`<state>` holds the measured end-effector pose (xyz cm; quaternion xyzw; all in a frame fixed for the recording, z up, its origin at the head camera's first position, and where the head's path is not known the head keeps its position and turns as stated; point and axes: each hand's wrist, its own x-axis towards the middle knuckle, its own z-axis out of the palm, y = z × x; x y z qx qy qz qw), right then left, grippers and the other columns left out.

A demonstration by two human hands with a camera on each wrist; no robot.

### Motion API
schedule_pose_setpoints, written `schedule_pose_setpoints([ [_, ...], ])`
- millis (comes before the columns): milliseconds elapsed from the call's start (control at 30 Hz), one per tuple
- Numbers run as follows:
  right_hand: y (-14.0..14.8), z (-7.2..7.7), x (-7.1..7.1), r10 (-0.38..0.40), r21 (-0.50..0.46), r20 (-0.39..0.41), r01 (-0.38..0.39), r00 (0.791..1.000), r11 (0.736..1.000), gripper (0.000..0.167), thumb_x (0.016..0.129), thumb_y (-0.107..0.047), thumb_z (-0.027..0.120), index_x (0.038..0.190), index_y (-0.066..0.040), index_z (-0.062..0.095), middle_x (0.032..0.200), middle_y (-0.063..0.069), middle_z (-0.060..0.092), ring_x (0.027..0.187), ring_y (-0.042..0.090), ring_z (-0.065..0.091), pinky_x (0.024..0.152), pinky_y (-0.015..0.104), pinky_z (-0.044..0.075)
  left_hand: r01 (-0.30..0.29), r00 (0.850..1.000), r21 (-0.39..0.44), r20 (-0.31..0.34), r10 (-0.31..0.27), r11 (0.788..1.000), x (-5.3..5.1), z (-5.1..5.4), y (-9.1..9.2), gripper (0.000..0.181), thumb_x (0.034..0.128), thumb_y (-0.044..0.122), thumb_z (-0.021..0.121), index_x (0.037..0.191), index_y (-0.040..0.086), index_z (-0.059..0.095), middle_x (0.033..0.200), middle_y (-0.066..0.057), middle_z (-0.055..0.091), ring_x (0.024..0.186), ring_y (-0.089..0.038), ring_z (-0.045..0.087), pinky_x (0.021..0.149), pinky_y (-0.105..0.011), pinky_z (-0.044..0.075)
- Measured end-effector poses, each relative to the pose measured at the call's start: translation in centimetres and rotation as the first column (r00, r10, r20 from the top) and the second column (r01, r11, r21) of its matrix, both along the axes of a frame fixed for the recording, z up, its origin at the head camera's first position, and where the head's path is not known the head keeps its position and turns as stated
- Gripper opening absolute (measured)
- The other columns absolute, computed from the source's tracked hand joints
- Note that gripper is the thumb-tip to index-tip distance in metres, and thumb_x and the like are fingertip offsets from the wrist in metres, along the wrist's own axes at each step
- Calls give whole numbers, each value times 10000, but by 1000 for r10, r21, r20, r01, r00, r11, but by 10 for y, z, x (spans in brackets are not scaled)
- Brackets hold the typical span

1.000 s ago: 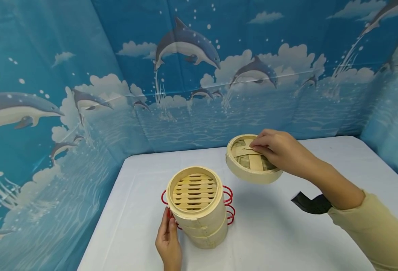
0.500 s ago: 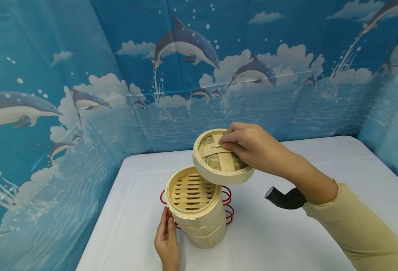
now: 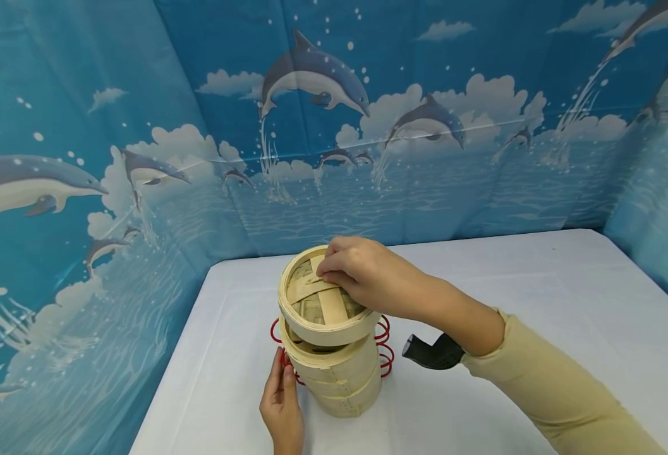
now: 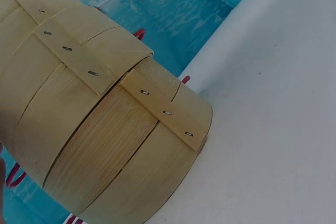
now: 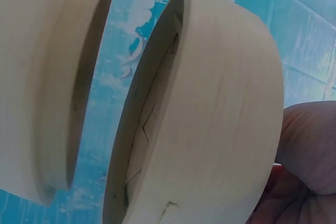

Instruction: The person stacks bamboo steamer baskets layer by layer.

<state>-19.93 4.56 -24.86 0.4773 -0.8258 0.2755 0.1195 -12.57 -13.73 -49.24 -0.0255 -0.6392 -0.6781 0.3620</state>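
Observation:
A stack of round bamboo steamer baskets (image 3: 339, 379) with red loop handles stands on the table, its stapled side wall (image 4: 113, 135) filling much of the left wrist view. My left hand (image 3: 282, 404) rests against its left side, fingers fairly straight, beside a red handle (image 3: 286, 360). My right hand (image 3: 368, 272) pinches the woven strap on top of the bamboo lid (image 3: 328, 303). The lid hangs tilted over the open top basket. In the right wrist view a gap shows between the lid (image 5: 220, 103) and the top basket's rim (image 5: 65, 103).
White cloth covers the table (image 3: 516, 278). Behind it hangs a blue dolphin-print curtain (image 3: 322, 189), close to the table's back edge. A black curved piece (image 3: 433, 352) sticks out at my right wrist, above the table.
My right hand has carried the lid left and lower, from beside the stack to above its top basket. My left hand has stayed at the stack's side.

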Motion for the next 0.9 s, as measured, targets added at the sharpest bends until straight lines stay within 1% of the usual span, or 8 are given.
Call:
schedule_pose_setpoints([
  [133, -4, -4, 0, -2, 12, 12, 2, 1000, 1000, 104, 874, -23, 612, 937, -36, 694, 872, 14, 573, 770, 83, 535, 608, 153, 467, 3, 1000, -4, -4, -3, 1000, 0, 0, 0, 353, 928, -94, 442, 1280, -118, 452, 1257, -30, 550, 1145, -136, 514, 893, -208, 452],
  [367, -7, -11, -2, 4, 19, 24, -4, 1000, 1000, 102, 871, -21, 615, 933, -33, 694, 861, 19, 571, 764, 85, 535, 607, 150, 468, -11, 1000, -4, 5, 11, 1000, 0, 1, 0, 343, 934, -65, 454, 1275, -103, 468, 1262, -57, 544, 1152, -145, 509, 907, -212, 443],
  [500, -9, -16, -3, 3, 30, 35, -4, 999, 1000, 101, 863, -8, 621, 925, -35, 695, 863, 14, 574, 772, 89, 541, 618, 144, 471, -9, 1000, -7, -1, 9, 1000, 0, 1, 0, 345, 933, -75, 449, 1276, -106, 466, 1256, -42, 551, 1148, -141, 512, 900, -206, 447],
  [667, -12, -22, -3, -10, 41, 31, 9, 999, 999, 87, 854, -5, 632, 904, -38, 696, 847, 10, 572, 760, 95, 544, 611, 149, 471, -5, 1000, -5, 0, 5, 1000, 1, 0, 0, 349, 929, -86, 447, 1276, -115, 458, 1251, -11, 556, 1143, -135, 516, 894, -204, 452],
  [800, -13, -24, -3, -19, 33, 26, 19, 999, 999, 88, 850, -5, 637, 907, -34, 697, 840, 12, 572, 760, 100, 543, 608, 154, 471, -2, 1000, -5, -4, 2, 1000, 0, 0, 0, 346, 932, -74, 452, 1275, -113, 461, 1255, -26, 553, 1147, -140, 514, 903, -208, 446],
  [900, -13, -24, -2, -14, 30, 24, 13, 1000, 999, 90, 848, -2, 639, 909, -34, 697, 842, 12, 572, 763, 99, 543, 612, 153, 472, 9, 1000, -19, -19, -10, 1000, 0, 0, -1, 351, 934, -73, 447, 1282, -121, 446, 1266, -30, 543, 1157, -143, 505, 911, -208, 439],
])
